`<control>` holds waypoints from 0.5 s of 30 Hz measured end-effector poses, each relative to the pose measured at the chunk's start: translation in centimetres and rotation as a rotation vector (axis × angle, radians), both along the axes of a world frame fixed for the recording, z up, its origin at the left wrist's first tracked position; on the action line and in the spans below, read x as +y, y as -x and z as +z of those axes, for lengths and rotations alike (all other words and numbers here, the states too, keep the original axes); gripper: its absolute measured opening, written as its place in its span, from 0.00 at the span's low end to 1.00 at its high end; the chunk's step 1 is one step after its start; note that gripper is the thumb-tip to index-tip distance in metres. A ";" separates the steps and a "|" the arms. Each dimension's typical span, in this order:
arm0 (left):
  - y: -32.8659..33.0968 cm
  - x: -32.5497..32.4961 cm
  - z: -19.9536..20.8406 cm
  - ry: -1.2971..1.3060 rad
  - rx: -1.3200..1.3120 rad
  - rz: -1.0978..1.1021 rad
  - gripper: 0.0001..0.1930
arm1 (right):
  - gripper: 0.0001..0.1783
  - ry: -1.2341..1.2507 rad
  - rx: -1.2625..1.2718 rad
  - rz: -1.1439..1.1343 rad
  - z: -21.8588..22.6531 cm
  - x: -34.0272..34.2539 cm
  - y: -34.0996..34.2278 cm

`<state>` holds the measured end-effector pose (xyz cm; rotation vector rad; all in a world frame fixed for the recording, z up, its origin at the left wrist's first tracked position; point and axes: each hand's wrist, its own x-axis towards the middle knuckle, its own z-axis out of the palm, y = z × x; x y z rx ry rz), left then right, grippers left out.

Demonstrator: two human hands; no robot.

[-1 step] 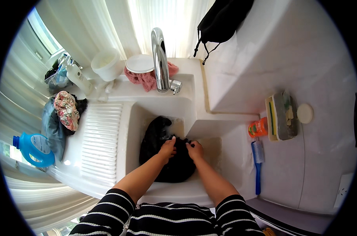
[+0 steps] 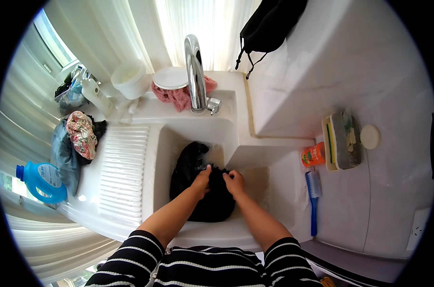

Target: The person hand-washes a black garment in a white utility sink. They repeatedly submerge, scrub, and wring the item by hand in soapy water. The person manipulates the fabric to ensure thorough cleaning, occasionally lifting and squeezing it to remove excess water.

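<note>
A bunched black garment lies in the basin of the white laundry sink, with shallow cloudy water around it. My left hand is closed on the cloth near its middle, thumb on top. Just to the right, my right hand pinches another part of the same garment between thumb and fingers. A small gap separates the hands, with dark fabric between them. Folds hide most of the fingertips, and I cannot tell the kind of garment.
Behind the basin rises a chrome faucet. A ribbed washboard is on the left, beside a blue detergent bottle and a floral cloth. At right are a blue-handled brush, an orange bottle and a soap box.
Both hands have shifted very slightly to the left, and the fabric between them has moved a little with them.
</note>
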<state>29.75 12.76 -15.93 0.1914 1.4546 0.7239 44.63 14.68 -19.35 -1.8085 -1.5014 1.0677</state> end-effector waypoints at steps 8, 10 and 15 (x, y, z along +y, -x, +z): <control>1.7 -2.6 6.3 -0.333 -0.391 0.174 0.23 | 0.11 0.331 0.951 0.118 9.0 -1.9 3.3; 1.6 -3.2 7.2 -0.439 -0.204 0.145 0.21 | 0.15 0.283 0.911 -0.313 11.4 -1.3 3.5; 0.2 -4.1 8.7 -0.373 0.447 0.469 0.21 | 0.21 -0.090 0.554 -0.318 10.0 -4.4 5.1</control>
